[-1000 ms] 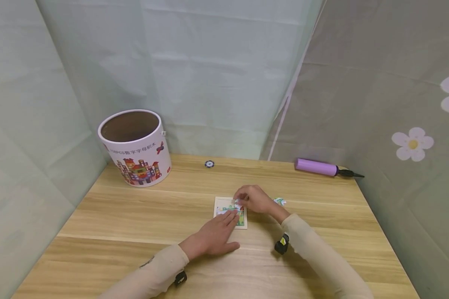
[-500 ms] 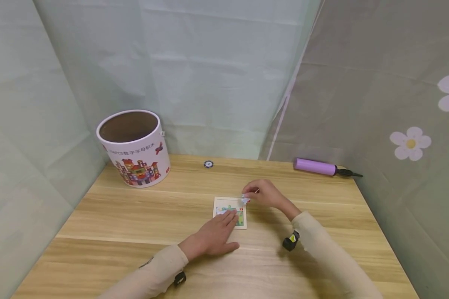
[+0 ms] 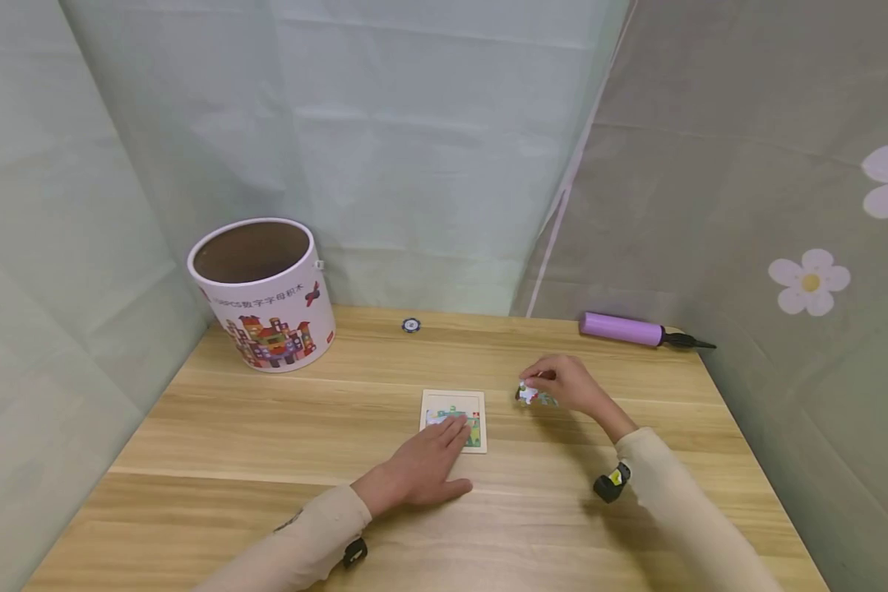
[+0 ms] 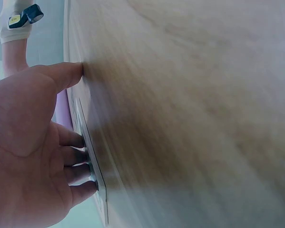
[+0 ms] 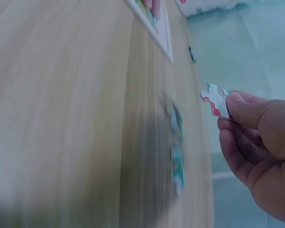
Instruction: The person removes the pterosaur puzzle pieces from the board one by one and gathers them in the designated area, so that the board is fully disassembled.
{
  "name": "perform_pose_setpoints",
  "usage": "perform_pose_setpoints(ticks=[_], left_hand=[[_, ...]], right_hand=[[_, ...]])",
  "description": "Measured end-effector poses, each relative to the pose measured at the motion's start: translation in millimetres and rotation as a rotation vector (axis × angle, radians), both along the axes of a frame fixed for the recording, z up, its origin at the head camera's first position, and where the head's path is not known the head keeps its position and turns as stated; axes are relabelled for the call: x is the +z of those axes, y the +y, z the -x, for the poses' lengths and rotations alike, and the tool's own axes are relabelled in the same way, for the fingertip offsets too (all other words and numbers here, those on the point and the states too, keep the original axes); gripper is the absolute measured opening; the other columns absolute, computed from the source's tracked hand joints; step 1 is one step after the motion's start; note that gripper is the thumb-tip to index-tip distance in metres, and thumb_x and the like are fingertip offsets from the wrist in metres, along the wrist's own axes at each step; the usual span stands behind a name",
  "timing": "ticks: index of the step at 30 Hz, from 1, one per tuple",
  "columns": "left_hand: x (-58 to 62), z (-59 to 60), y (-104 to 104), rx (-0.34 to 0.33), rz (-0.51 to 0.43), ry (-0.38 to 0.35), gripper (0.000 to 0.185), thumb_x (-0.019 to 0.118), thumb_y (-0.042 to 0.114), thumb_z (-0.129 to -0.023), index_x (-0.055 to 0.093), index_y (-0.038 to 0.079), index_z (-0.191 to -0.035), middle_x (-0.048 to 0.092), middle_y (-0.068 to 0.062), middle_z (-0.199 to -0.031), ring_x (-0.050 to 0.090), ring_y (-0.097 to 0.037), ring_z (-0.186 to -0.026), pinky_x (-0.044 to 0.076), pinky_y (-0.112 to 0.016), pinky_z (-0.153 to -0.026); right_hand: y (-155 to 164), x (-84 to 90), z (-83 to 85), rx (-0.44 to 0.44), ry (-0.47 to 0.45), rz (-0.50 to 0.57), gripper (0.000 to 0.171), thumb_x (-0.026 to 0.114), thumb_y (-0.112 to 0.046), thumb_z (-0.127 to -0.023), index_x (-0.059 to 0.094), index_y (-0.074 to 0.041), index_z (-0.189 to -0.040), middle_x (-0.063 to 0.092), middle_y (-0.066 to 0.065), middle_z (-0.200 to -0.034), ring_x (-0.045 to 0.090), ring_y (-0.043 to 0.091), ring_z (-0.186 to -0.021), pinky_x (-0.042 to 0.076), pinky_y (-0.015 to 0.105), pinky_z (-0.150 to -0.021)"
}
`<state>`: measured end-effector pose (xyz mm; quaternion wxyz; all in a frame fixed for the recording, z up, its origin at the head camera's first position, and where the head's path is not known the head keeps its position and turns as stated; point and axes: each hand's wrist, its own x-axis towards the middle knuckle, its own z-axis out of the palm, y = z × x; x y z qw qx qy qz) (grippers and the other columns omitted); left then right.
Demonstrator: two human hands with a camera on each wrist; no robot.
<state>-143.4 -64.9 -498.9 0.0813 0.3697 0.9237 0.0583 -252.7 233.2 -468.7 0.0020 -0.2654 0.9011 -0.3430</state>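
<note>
A square puzzle board with a pale frame lies on the wooden table, its lower part filled with a green and white picture. My left hand rests on it with fingers extended, covering part of the picture; the left wrist view shows the fingertips at the board's edge. To the board's right, my right hand pinches a white puzzle piece with red and green marks between thumb and fingers, above the table. Below it in the right wrist view, loose puzzle pieces lie on the tabletop.
A large white bucket with printed building blocks stands at the back left. Near the back edge lies a small dark-blue and white disc. A purple hand pump with a black nozzle lies at the back right. Cloth curtains hang behind the table.
My right hand has moved from the board to the right with the puzzle piece in its pinch, and now hovers by the loose pieces. The left hand has stayed on the board.
</note>
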Motion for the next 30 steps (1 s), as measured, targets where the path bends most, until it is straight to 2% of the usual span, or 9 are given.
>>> perform_pose_setpoints(ticks=[6, 15, 23, 30], left_hand=[[-0.1, 0.0, -0.3, 0.002, 0.005, -0.008, 0.081, 0.050, 0.053, -0.102, 0.032, -0.003, -0.157, 0.027, -0.019, -0.166, 0.026, -0.031, -0.154, 0.024, -0.039, -0.125], [-1.3, 0.8, -0.7, -0.004, 0.001, 0.003, 0.081, 0.049, 0.053, -0.103, 0.032, -0.004, -0.157, 0.027, -0.020, -0.166, 0.027, -0.031, -0.154, 0.024, -0.039, -0.125], [-0.6, 0.4, -0.7, -0.004, -0.001, 0.005, 0.080, 0.050, 0.052, -0.103, 0.033, -0.004, -0.157, 0.028, -0.020, -0.166, 0.027, -0.031, -0.154, 0.024, -0.039, -0.125], [-0.2, 0.1, -0.1, 0.000, 0.004, -0.002, 0.081, 0.050, 0.053, -0.102, 0.032, -0.004, -0.157, 0.027, -0.020, -0.166, 0.026, -0.031, -0.154, 0.024, -0.039, -0.125]], right_hand=[[28.1, -6.1, -1.1, -0.062, 0.016, -0.033, 0.009, 0.076, -0.008, -0.091, 0.082, -0.009, -0.098, 0.076, 0.002, -0.091, 0.068, 0.010, -0.078, 0.057, 0.027, -0.070], [61.6, -13.4, -2.3, -0.101, 0.023, -0.047, 0.009, 0.077, -0.005, -0.090, 0.082, -0.008, -0.097, 0.077, 0.006, -0.092, 0.070, 0.014, -0.080, 0.056, 0.024, -0.070], [75.1, -20.1, 0.4, -0.117, 0.045, -0.103, 0.008, 0.077, -0.004, -0.089, 0.082, -0.007, -0.095, 0.078, 0.008, -0.093, 0.070, 0.017, -0.083, 0.058, 0.030, -0.075], [79.1, -23.3, 2.8, -0.110, 0.034, -0.117, 0.008, 0.077, -0.003, -0.088, 0.082, -0.007, -0.093, 0.079, 0.008, -0.093, 0.068, 0.012, -0.079, 0.055, 0.027, -0.071]])
